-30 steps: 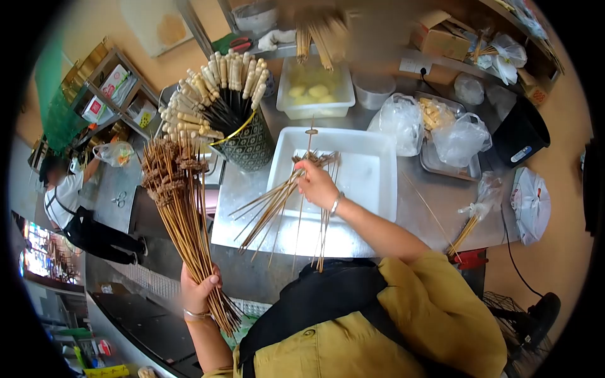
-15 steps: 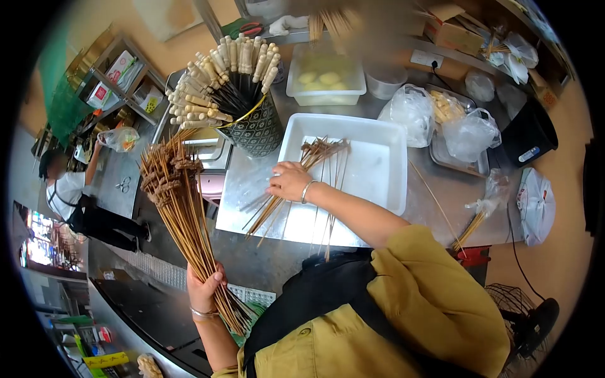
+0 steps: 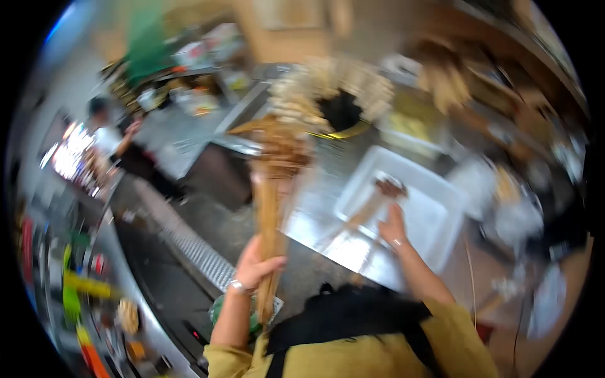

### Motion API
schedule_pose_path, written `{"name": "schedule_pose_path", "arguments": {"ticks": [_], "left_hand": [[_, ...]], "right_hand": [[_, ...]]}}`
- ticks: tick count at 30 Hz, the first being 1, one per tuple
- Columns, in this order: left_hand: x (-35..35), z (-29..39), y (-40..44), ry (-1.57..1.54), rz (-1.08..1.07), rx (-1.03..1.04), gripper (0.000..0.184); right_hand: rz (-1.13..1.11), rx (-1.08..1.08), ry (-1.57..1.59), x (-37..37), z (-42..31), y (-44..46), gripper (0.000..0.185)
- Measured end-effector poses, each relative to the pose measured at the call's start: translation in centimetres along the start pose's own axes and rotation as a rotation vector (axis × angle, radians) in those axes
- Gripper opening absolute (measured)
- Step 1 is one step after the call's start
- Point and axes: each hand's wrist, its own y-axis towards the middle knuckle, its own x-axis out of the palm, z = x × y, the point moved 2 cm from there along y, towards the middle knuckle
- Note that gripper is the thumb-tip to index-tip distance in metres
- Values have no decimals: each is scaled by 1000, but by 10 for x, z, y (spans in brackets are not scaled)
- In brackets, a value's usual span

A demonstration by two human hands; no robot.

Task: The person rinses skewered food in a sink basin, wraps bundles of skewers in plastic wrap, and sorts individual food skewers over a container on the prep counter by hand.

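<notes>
My left hand (image 3: 257, 263) is wrapped round a thick bundle of skewers (image 3: 270, 208), held upright with the brown pieces at the top. Over the near left edge of the white tray (image 3: 435, 249), my right hand (image 3: 392, 225) is blurred, its fingers looking stretched out and nothing visible in them. Just left of that hand lies a smaller bunch of skewers (image 3: 365, 211); its brown ends rest in the tray and its bare sticks reach past the edge. Whether the hand touches them is unclear.
Behind the bundle stands a bucket (image 3: 343, 132) of wooden-handled sticks. A tub (image 3: 413, 129) with yellow contents is at the back, and plastic bags (image 3: 513, 217) lie to the right. Another person (image 3: 120, 142) stands at the far left. A dark counter (image 3: 148, 252) runs along my left.
The view has swung left and blurred. My left hand has raised its bundle more upright. My right hand has come off the bunch in the tray and shifted right of it.
</notes>
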Motion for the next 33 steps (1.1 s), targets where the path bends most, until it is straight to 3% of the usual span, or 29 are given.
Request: {"name": "schedule_pose_path", "arguments": {"ticks": [3, 6, 9, 12, 13, 15, 17, 20, 24, 29, 31, 33], "left_hand": [[14, 3, 21, -63, -168, 80, 53], [27, 11, 32, -67, -262, 162, 54], [42, 17, 41, -73, -262, 208, 56], [57, 24, 47, 16, -293, 230, 62], [63, 23, 49, 11, -280, 232, 62], [78, 19, 55, 30, -372, 184, 63], [91, 14, 63, 57, -381, 273, 61], [105, 18, 63, 40, -408, 196, 58], [114, 23, 59, -49, -448, 103, 55], [120, 23, 62, -154, -494, 198, 55], [123, 21, 62, -230, -533, 134, 53], [118, 11, 66, -188, -514, 52, 54]], "right_hand": [[-111, -123, -97, 3, 6, 18, 64], [-78, -121, -56, -12, 0, 16, 60], [83, -206, -327, -41, -32, 4, 52], [-243, -97, 543, -55, -80, -5, 35], [-255, -103, 538, -61, -106, -15, 35], [-501, -99, 1081, -73, -164, -39, 31], [-578, -159, 1099, -81, -186, -44, 33], [-453, -122, 1214, -88, -189, -48, 16], [-390, -75, 1202, -93, -178, -51, 14], [-305, -139, 1128, -95, -181, -53, 18], [-195, -144, 1132, -98, -186, -56, 16], [-233, -91, 1166, -98, -181, -52, 10]]}}
